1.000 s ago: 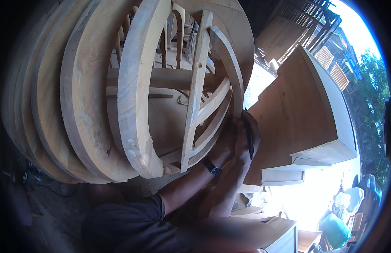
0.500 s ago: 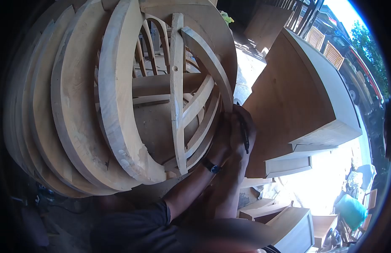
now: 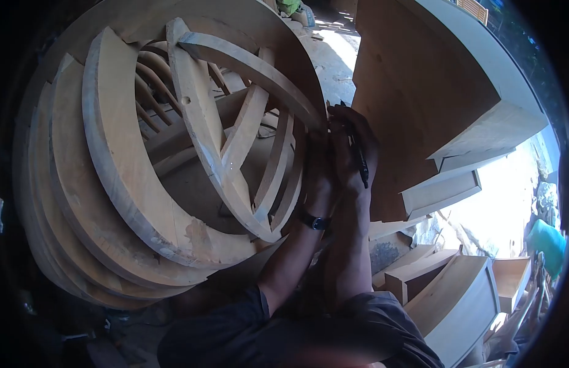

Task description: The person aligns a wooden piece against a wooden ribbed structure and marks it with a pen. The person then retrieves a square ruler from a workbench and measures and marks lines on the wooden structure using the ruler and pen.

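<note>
A curved wooden strip (image 3: 253, 69) slants across the open end of a rounded wooden frame (image 3: 128, 141). At its lower right end is my left hand (image 3: 320, 156), with a watch (image 3: 315, 221) on the wrist; the fingers are in shadow and look closed around the strip's end. Close beside it, my right hand (image 3: 353, 138) is closed, with a black pen (image 3: 360, 159) between the fingers. The pen points down along the back of the hand. Behind the strip, a slatted wooden brace (image 3: 244, 122) joins a bored upright piece (image 3: 192, 98).
To the right stands a large curved wooden panel (image 3: 419, 92) with a stepped lower edge. Box-like wooden pieces (image 3: 450, 306) lie at the lower right, near a teal object (image 3: 547, 242). Several curved ribs of the frame fill the left side.
The view has shifted and turned, so the frame appears tilted and the strip lies flatter. Both hands stay together at the strip's lower end, and the pen remains in the right hand.
</note>
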Tool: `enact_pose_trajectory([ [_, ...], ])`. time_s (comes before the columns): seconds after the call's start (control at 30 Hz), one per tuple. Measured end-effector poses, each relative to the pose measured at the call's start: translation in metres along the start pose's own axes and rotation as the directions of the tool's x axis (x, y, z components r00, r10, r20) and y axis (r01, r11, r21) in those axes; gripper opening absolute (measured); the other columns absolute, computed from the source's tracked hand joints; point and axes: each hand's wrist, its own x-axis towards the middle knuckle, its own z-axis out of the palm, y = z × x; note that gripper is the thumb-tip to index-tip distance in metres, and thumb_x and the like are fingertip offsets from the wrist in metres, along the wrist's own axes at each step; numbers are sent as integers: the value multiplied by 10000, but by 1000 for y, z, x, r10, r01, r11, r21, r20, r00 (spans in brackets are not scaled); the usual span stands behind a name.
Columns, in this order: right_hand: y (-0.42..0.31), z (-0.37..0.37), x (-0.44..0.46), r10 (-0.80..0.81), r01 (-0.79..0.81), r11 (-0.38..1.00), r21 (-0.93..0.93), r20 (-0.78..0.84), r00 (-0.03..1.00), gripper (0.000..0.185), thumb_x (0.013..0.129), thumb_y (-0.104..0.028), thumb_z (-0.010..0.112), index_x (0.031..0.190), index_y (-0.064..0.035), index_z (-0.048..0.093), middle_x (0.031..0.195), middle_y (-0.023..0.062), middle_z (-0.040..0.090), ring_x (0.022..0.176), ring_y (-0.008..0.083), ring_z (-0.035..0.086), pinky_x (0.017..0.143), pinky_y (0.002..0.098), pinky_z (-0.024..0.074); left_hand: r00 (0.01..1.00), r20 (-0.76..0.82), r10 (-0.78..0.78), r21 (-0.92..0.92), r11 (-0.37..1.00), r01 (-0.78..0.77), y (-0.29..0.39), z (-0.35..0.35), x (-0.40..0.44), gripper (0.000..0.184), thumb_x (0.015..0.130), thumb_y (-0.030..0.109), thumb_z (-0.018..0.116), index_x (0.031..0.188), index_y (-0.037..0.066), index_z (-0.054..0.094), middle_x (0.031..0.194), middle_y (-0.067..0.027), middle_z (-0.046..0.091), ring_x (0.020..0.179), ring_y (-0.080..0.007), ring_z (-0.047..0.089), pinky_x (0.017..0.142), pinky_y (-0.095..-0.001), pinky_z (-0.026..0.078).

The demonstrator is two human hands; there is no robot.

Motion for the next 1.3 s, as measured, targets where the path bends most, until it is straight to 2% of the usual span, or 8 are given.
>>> enact_pose_trajectory([
  [0.03,1,1,0,36,-37,999,32,35,999,318,935,-165,605,1210,-7,629,1136,176,678,1084,273,664,928,353,502,984,16,-176,-539,828,157,-1,-2,-2,246,1049,174,466,1228,17,524,1135,-82,566,1033,-128,580,912,-254,498],
  [0.07,1,4,1,47,-48,998,36,30,998,318,935,-165,605,1210,-7,629,1136,176,678,1084,273,664,928,353,502,943,132,-306,-896,370,246,-6,-2,-3,234,1045,168,472,1216,21,536,1132,-71,568,1029,-119,578,910,-254,496],
  [0.23,-4,14,9,54,-60,997,39,145,988,345,878,-76,643,1215,-4,641,1124,145,691,1072,208,657,927,323,500,985,44,-168,-666,730,155,-47,9,5,229,1040,168,484,1216,38,551,1085,-35,577,997,-101,572,901,-247,488],
  [0.4,2,13,9,68,-87,992,93,194,979,340,906,-83,651,1242,-40,635,1214,162,667,1119,242,653,965,332,487,992,14,-122,-691,717,98,-33,4,-2,256,1034,164,502,1259,52,551,1097,-26,581,1018,-93,565,914,-239,465],
  [0.5,1,17,7,94,-110,990,84,183,979,347,897,-60,659,1243,-39,638,1206,158,672,1108,227,655,964,320,487,986,127,-105,-270,953,137,-39,0,0,252,1018,142,529,1242,39,578,1152,-42,597,1053,-82,564,927,-224,451],
  [0.87,1,19,7,74,-76,997,4,179,981,375,895,-157,662,1231,8,636,1119,158,700,1074,222,657,949,331,484,963,207,-174,-575,775,263,-101,9,22,249,1005,124,539,1226,21,589,1189,-56,603,1072,-74,567,929,-205,443],
  [1.0,-13,21,9,108,-103,994,-38,167,980,362,909,-141,638,1238,12,632,1140,164,686,1101,226,639,961,331,473,943,156,-294,-553,765,330,-93,12,24,263,911,3,637,1174,-2,620,1154,-107,611,1040,-206,602,940,-305,517],
  [1.3,-11,25,12,143,-135,989,-58,180,973,339,953,-157,609,1248,9,624,1103,161,694,1002,218,647,904,327,486,939,296,-177,-831,436,345,-52,10,15,251,974,76,576,1210,-3,596,1140,-121,615,1045,-200,603,941,-307,511],
])
